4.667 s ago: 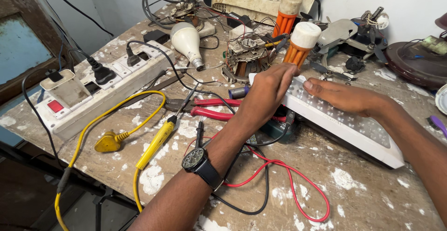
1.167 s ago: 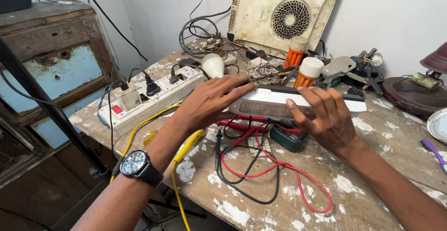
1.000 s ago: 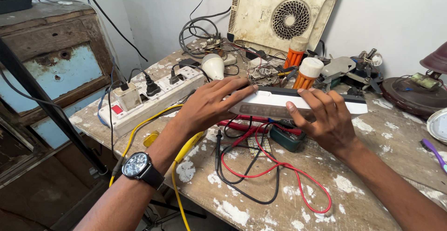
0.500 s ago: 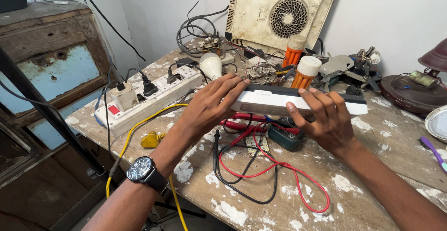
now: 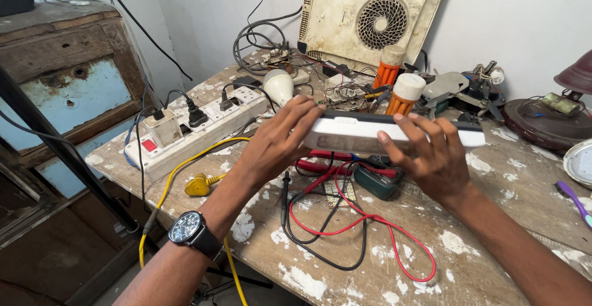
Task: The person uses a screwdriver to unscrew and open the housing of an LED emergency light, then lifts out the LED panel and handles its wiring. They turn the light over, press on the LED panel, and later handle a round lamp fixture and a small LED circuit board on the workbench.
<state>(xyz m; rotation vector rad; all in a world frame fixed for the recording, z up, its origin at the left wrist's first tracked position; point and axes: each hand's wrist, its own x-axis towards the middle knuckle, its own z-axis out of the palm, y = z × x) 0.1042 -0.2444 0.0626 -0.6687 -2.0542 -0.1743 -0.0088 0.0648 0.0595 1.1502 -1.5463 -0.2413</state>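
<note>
Paint-flecked workbench (image 5: 493, 244) set against a white wall, cluttered with electrical parts. At far left, a white power strip (image 5: 185, 136) with plugs inserted; a yellow plug (image 5: 198, 186) lies just beside it. The left hand (image 5: 277, 142), watch on its wrist, has its fingers extended and curled over the left end of a long white lamp housing (image 5: 370, 132), which is lifted clear of the bench and held level. Beneath it lie red and black test leads (image 5: 364, 232) and a dark green multimeter (image 5: 377, 181). The right hand (image 5: 431, 158) grips the housing's middle, fingers spread across its front. Step judged: the unit is held up for inspection. Any next move calls for a steady two-handed hold and clearance from the leads below.
</note>
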